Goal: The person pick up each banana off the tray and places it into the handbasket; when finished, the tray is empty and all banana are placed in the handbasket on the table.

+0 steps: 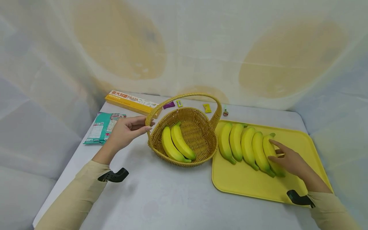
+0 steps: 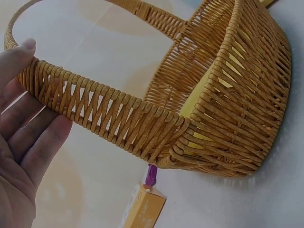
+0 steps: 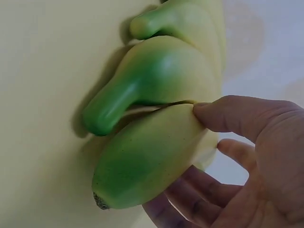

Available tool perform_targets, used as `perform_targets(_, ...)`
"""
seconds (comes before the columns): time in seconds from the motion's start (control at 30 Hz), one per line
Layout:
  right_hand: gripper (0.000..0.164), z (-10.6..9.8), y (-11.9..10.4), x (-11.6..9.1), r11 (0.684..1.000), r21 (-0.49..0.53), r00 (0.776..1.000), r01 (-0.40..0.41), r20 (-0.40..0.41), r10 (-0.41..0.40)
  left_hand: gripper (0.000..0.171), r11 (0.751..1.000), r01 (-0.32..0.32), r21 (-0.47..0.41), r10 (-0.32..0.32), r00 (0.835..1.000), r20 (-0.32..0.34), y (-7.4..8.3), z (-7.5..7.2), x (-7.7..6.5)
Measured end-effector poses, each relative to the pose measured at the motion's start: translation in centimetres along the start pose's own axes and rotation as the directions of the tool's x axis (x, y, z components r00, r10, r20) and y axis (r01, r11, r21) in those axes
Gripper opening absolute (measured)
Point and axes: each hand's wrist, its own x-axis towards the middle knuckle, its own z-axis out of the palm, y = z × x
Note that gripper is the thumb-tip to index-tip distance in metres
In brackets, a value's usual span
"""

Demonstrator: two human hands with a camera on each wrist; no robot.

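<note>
My left hand holds the handle of a brown wicker basket, thumb on one side and fingers on the other in the left wrist view. Two yellow bananas lie in the basket's left half. On a yellow tray to the right, several bananas with green ends lie side by side. At the rightmost banana is my right hand. Its thumb touches that banana's side by the neighbouring banana, and the fingers curl round the opposite side, partly hidden beneath it.
A yellow pasta box and a teal packet lie to the left. Behind the basket are a purple wrapper, two small yellow packets, one a wrapped sweet, and a tiny round item. Pale cloth walls enclose the white table.
</note>
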Motion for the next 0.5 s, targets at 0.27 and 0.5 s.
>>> perform_targets(0.27,0.075,-1.0,-2.8,-1.1,0.997,0.022,0.997,0.076,-0.003,-0.076,0.038,1.000,0.000,-0.008,0.000,1.000,-0.008,-0.2,0.0,0.0)
perform_targets(0.5,0.064,-1.5,-6.9,-1.7,0.976,0.068,0.978,0.208,0.019,-0.210,0.038,1.000,-0.002,-0.013,0.001,1.000,-0.012,-0.2,0.0,0.1)
